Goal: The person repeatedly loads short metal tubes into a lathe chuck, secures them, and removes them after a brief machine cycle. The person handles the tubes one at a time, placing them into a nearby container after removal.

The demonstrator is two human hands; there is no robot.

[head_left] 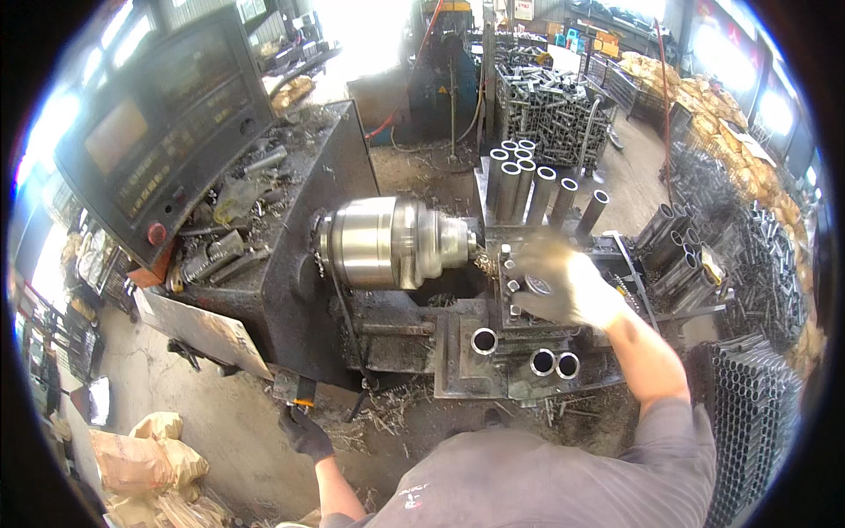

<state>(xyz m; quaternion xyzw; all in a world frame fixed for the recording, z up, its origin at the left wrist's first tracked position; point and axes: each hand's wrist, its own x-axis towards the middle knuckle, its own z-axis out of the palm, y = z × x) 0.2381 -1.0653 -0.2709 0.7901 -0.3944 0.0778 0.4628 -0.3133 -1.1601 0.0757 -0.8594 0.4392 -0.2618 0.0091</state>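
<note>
In the head view I judge turning under way; which standing tubes (539,201) are done or left doesn't show. The bright, smooth chuck (365,242) blurs, left of the right hand (568,283) at the bolted tool block (512,287). The left hand (306,436) is near a small box (295,389); I can't tell either grip.

You are wearing a grey shirt (546,475) and a blackish left glove (306,436); right of the silver chuck (368,242), grey tubes (508,195) are showing bright rims; left of it, a button (157,232) is showing red.
</note>
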